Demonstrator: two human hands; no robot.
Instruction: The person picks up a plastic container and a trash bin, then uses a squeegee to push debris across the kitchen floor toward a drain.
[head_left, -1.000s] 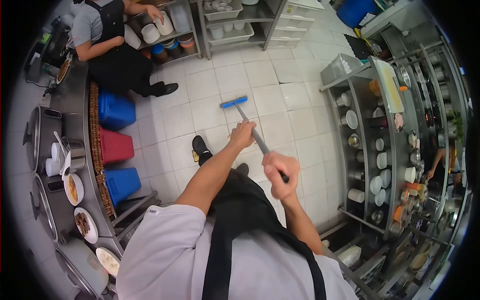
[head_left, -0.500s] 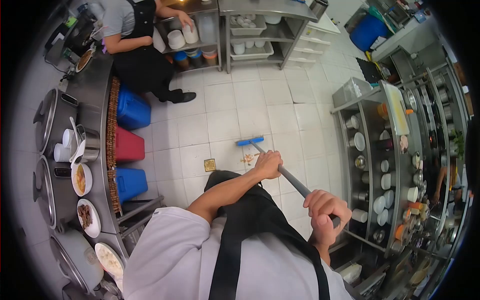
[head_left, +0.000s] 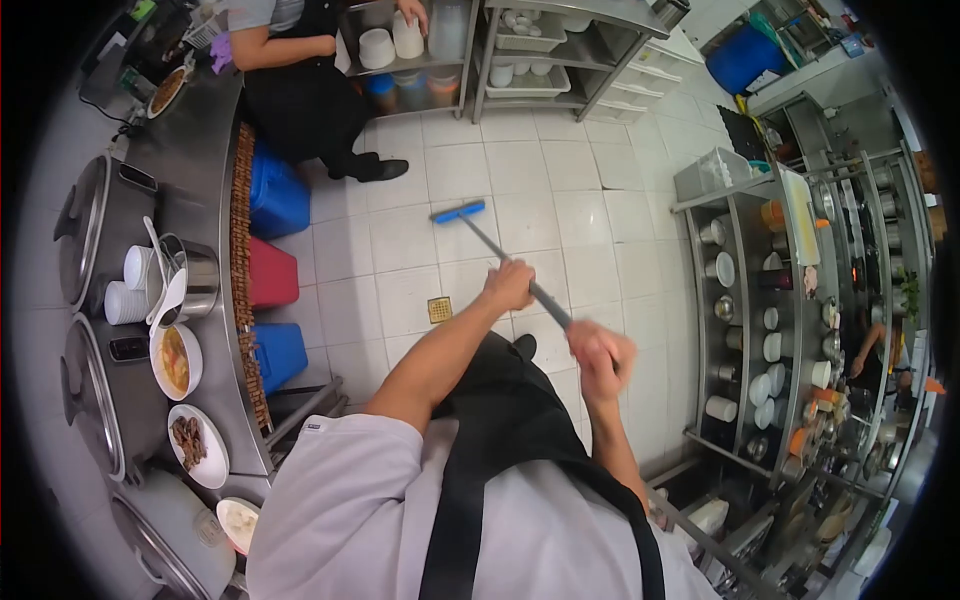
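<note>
Both of my hands are wrapped round the grey handle (head_left: 551, 305) of a broom. My left hand (head_left: 511, 285) grips it partway down. My right hand (head_left: 602, 358), slightly blurred, is closed round the top end. The broom's blue head (head_left: 459, 212) rests on the pale floor tiles (head_left: 515, 168), ahead of me and a little left. A small yellowish drain cover (head_left: 440, 310) lies in the floor left of my left hand. No food scraps show on the floor now; my left hand and arm cover part of it.
On the left stands a steel counter (head_left: 190, 130) with plates and pots, blue and red bins (head_left: 272, 272) beneath. A co-worker in a black apron (head_left: 300, 110) stands at the far left by shelves. Steel racks (head_left: 742, 330) with dishes line the right. Another person's arm (head_left: 869, 350) shows there.
The broom head has moved forward and left, away from me. Both hands have shifted up and left with the handle. Orange-brown scraps seen near the head earlier no longer show.
</note>
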